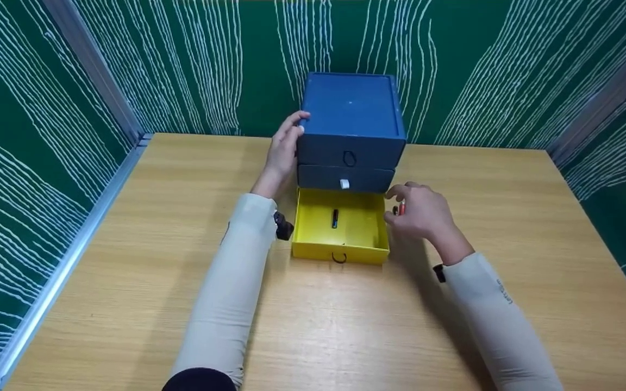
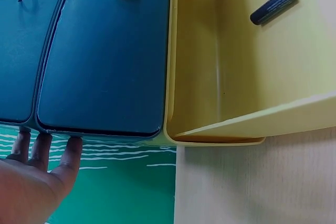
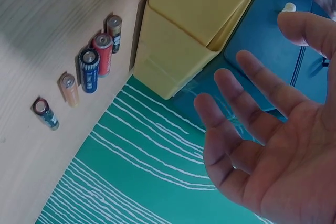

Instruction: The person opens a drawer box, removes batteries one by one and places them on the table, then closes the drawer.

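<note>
A blue drawer cabinet stands at the back of the table, its yellow bottom drawer pulled out. One dark battery lies in that drawer. My left hand rests its fingertips against the cabinet's left side. To the right of the drawer hovers my right hand, fingers spread and slightly bent, holding nothing. Beside the drawer on that side several batteries lie in a row, among them a blue battery and a red battery.
Two blue drawers above the yellow one are closed; the lower has a white pull tab, the upper a dark loop. The wooden table reaches back to a green wall with white lines.
</note>
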`<state>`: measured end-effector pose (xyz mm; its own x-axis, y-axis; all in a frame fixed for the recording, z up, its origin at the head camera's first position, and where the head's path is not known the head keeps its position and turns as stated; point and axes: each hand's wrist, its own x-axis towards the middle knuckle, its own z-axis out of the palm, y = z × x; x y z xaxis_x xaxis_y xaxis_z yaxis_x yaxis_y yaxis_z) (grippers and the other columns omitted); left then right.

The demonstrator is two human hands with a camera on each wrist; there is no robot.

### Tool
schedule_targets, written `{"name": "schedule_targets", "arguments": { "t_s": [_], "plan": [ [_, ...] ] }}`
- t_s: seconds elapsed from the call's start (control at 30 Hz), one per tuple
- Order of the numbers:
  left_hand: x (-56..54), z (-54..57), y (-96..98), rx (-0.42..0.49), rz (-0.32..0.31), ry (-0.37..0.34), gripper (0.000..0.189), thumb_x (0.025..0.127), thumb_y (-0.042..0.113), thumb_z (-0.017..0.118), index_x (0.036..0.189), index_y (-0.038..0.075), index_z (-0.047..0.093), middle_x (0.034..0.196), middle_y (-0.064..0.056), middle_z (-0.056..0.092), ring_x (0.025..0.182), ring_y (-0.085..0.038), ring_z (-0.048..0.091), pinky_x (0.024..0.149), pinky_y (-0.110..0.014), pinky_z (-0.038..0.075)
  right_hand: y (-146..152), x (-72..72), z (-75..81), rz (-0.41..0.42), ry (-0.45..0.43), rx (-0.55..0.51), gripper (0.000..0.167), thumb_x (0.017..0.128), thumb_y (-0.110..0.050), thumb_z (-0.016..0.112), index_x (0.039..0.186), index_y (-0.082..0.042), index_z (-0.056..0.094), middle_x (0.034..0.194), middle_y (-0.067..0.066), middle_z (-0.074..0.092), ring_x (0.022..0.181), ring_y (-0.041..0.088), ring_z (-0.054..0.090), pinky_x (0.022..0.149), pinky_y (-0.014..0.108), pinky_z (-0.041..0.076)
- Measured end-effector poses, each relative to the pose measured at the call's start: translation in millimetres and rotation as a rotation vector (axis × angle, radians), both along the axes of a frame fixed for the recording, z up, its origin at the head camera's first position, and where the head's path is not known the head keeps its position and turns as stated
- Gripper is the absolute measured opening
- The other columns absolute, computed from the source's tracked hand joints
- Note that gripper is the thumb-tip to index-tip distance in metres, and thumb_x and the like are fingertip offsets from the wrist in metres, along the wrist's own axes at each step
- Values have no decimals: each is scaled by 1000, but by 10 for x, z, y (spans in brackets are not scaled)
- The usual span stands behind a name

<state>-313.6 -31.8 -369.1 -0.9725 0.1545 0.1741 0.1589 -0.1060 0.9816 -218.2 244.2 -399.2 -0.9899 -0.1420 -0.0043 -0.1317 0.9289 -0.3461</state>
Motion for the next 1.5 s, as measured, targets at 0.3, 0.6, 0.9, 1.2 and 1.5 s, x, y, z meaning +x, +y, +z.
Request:
{"name": "schedule_targets", "arguments": {
  "t_s": [0.3,0.6,0.9,1.2,1.5],
  "plan": [
    [6,-7,-5,-7,0,15,39,100,22,34,135,22,51,157,3,29,140,-17,31,118,-43,24,-106,3,-30,50,-12,-58,43,79,-28,71,117,-11,64,114,14,60,96,31,56,80,45,52],
    [4,-4,6,-15,0,14,38,101,22,32,135,22,51,157,2,29,139,-19,32,117,-45,25,-220,-22,-53,79,-18,-128,41,80,-24,73,117,-10,64,118,10,61,104,29,54,95,49,47],
    [8,10,20,-7,-4,16,38,101,22,33,135,21,51,156,2,29,138,-20,33,116,-46,26,-321,-53,-87,129,-13,-122,42,80,-26,73,118,-9,64,117,10,60,103,29,54,97,49,46],
    [-9,4,-5,-2,10,36,38,101,21,33,133,20,53,155,1,33,137,-19,35,115,-43,28,-424,-104,-160,208,23,-114,42,80,-29,71,116,-7,65,111,12,61,97,28,57,90,46,50],
    [-21,-5,-4,-11,16,47,38,100,21,34,132,20,54,154,0,34,136,-20,37,114,-45,29,-483,-160,-287,234,12,-124,44,81,-31,70,118,-8,64,114,12,62,98,29,59,90,45,51]
  ]
}}
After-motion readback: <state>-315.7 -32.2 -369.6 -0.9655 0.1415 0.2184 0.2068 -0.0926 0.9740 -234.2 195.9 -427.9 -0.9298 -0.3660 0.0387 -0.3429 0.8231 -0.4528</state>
